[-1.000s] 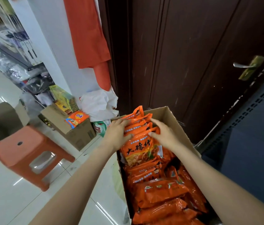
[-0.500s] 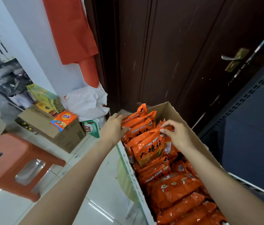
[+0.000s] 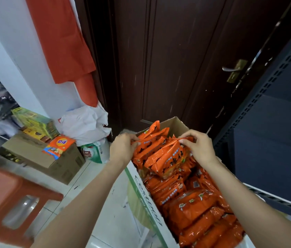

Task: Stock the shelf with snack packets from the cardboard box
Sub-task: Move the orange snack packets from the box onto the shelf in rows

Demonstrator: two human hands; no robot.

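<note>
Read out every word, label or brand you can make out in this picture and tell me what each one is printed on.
"Cestbon", reading along the white side of the open cardboard box of orange snack packets.
Large black Chinese characters on the orange snack packets: blurred and partly hidden by the grip of the left hand and right hand, not readable.
Yellow circle logo on the small orange packet lying on the brown carton: too small.
Red print on the green-and-white bag: cut off, unreadable.
</note>
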